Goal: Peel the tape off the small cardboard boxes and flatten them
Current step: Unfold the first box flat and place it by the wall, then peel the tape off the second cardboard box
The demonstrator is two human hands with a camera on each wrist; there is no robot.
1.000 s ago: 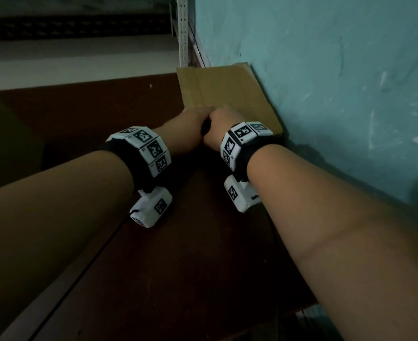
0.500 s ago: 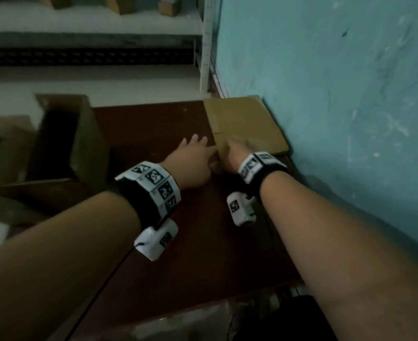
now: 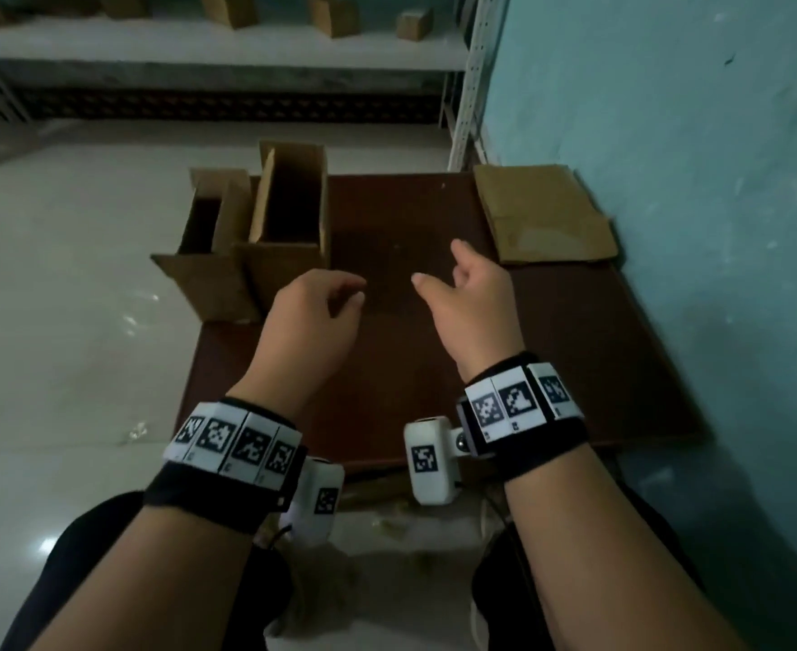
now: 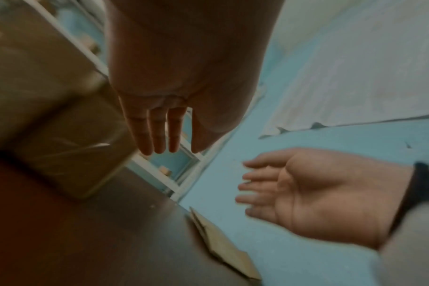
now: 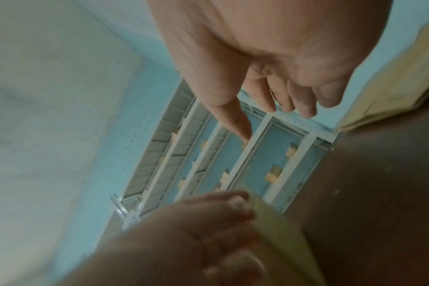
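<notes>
A flattened cardboard box (image 3: 544, 213) lies in the far right corner of the brown table (image 3: 575, 345), against the wall. Two open cardboard boxes stand upright at the table's left edge, a taller one (image 3: 288, 218) and a lower one (image 3: 209, 242) beside it. My left hand (image 3: 340, 298) hovers just right of the taller box, fingers relaxed, holding nothing. My right hand (image 3: 448, 279) floats over the table's middle with fingers spread and an empty palm. In the left wrist view the left fingers (image 4: 159, 131) hang straight beside the box (image 4: 61, 151).
A teal wall (image 3: 669, 133) runs along the table's right side. A white shelf (image 3: 246, 44) at the back carries several small cardboard boxes (image 3: 331, 16). Pale tiled floor (image 3: 58, 321) lies left of the table. My dark-clothed knees are below the near edge.
Both hands have let go of the flattened cardboard in the far right corner and pulled back over the table's middle. The head view has drawn back, bringing the two upright boxes into sight.
</notes>
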